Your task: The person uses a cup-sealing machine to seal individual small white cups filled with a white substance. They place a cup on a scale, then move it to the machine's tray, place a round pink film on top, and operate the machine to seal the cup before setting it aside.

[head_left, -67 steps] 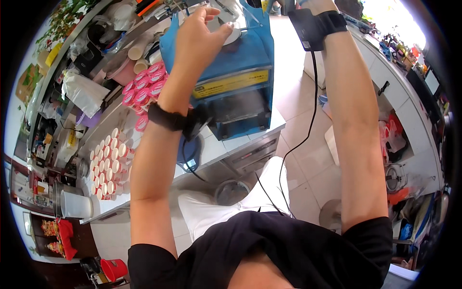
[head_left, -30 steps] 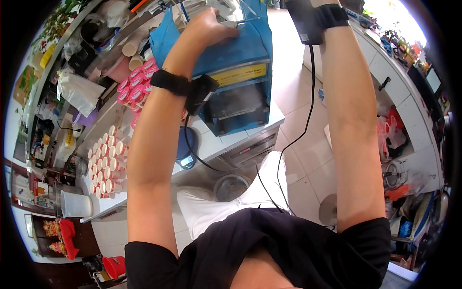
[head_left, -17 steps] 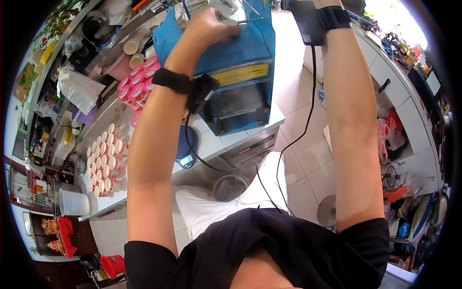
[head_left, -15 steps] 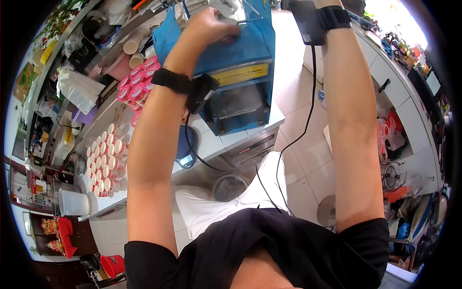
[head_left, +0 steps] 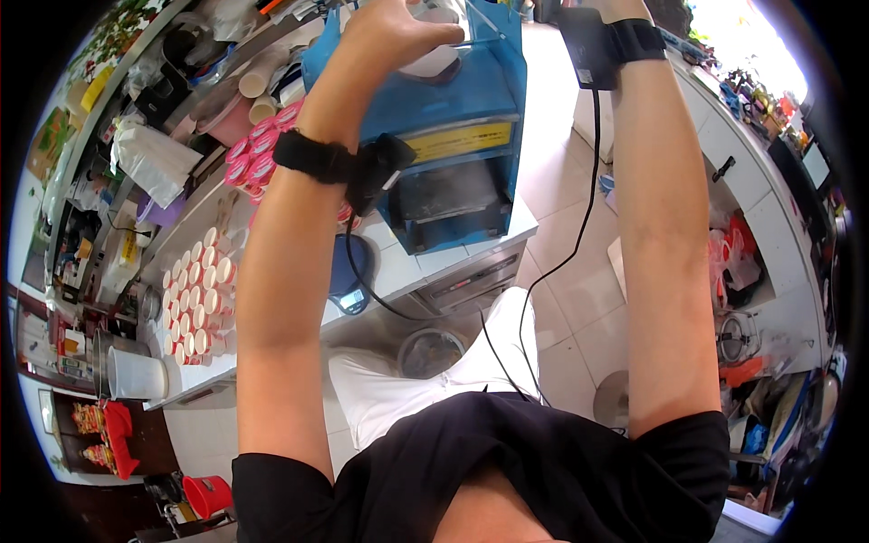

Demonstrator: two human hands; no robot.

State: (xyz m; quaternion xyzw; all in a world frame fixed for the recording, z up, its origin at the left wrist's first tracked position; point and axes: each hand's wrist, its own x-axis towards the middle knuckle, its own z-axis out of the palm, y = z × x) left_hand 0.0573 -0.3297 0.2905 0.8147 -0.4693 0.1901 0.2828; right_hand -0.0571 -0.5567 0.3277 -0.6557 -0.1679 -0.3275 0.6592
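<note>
Blue boxlike machine stood far; left hand over it, thumb spread, grip unclear; right hand unseen; steady touch seemed best.

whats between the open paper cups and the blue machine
In the head view, the left forearm crosses over the stretch between the open paper cups and the blue machine; past the forearm, a dark blue scale sits on the counter.

A blue, boxy machine with 1 yellow label stands on the white-tiled counter.
</note>
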